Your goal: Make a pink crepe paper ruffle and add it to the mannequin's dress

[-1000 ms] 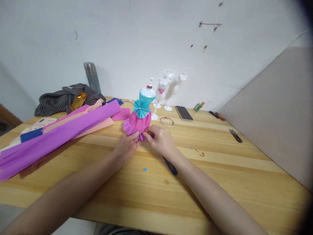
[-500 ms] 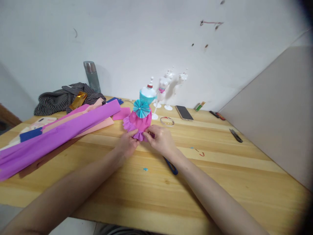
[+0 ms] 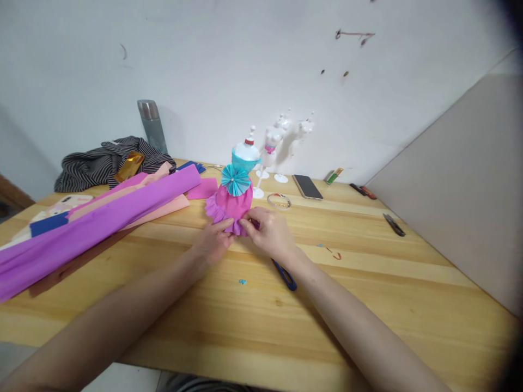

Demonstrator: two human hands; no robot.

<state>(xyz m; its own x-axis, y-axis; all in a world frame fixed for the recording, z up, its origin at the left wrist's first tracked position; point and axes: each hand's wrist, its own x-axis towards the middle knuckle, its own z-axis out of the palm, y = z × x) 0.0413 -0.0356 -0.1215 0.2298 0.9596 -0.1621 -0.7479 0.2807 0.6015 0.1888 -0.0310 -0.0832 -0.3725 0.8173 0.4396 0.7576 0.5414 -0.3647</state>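
A small mannequin stands on the wooden table (image 3: 368, 294), wearing a pink paper dress (image 3: 235, 202) with a teal fan rosette (image 3: 236, 180) and a purple ruffled hem (image 3: 223, 215). My left hand (image 3: 213, 242) pinches the ruffle at the front of the hem. Right beside it, my right hand (image 3: 269, 233) pinches the same ruffle from the right. Both hands have fingers closed on the paper. Blue-handled scissors (image 3: 285, 275) lie partly under my right wrist.
Rolls of purple, pink and peach crepe paper (image 3: 93, 223) lie at the left, with a striped cloth (image 3: 102, 160) and a steel flask (image 3: 152, 126) behind. White mannequin stands (image 3: 281, 141), a phone (image 3: 306, 187), a bracelet (image 3: 279, 201), thread snips (image 3: 394, 225) and a grey panel (image 3: 457, 179) are on the right.
My hands stay pinched on the hem ruffle, with only small finger shifts. The view has drifted slightly.
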